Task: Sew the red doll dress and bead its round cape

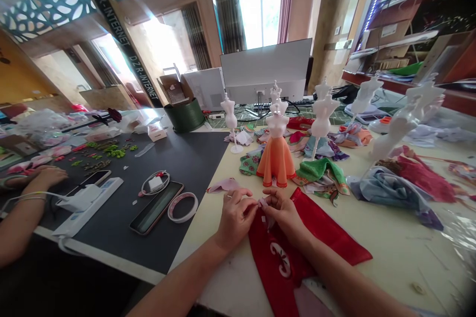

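While a pale fabric scrap [268, 220] is pinched in the nearly closed fingertips of left hand [237, 214] and right hand [281, 210] above red cloth [327, 232], a cardboard box [176, 91] is contained in the green bin [185, 117].

a slim, pale ring [229, 196] circles one finger of a person's left hand [236, 218], and both forearms [197, 270] are bare.

Red cloth [330, 230] lying beneath pale scrap [268, 223]

The red cloth is spreading flat across the cream tabletop [394, 252], two panels splaying apart, one showing a white curling motif. Above its upper part, the small pale scrap is being pinched, crumpling.
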A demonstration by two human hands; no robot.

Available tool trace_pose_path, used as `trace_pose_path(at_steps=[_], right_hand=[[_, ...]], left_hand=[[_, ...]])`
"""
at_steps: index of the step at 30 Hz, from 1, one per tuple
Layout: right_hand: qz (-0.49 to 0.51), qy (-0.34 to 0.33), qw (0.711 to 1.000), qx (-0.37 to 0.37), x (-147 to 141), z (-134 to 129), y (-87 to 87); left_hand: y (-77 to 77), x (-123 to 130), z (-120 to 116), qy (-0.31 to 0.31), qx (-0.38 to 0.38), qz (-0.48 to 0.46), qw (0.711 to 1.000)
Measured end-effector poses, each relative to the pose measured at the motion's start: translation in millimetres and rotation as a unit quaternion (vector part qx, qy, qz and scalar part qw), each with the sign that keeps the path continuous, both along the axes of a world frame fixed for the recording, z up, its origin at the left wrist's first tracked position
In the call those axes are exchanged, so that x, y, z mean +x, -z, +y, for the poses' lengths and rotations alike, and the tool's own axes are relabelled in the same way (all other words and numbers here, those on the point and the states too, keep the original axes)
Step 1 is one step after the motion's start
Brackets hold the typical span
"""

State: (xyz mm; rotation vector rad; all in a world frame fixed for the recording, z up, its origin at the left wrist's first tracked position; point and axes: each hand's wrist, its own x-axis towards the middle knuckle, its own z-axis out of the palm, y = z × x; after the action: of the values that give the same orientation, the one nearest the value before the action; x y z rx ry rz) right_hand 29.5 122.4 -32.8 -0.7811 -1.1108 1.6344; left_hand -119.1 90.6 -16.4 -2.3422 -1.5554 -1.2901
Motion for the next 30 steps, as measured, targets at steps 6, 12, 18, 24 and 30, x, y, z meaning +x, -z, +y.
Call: trace_pose_path(at_steps=[6,12,18,24,30], right_hand=[[-0.016,0.004,1.000,0.015,0.8,0.1,3.2],[-0.031,0.008,0.999,0.042,-0.1,-0.6,2.8],[-0.050,0.004,0.997,0.054,1.1,-0.8,2.2],[-0.056,0.002,0.996,0.065,0.8,-1.1,0.5],[-0.055,0.004,0.997,0.062,-0.4,-0.7,-0.8]], left_hand=[[-4.1,3.9,-0.6,0.019,0.027,0.023,0.999],[-5.6,5.6,0.7,0.026,0.030,0.023,0.999],[-4.7,5.2,1.8,0.032,0.010,0.009,0.999],[-4.8,3.8,2.2,0.044,-0.026,-0.012,0.999],[-4.3,2.6,2.6,0.044,-0.057,-0.024,0.997]])
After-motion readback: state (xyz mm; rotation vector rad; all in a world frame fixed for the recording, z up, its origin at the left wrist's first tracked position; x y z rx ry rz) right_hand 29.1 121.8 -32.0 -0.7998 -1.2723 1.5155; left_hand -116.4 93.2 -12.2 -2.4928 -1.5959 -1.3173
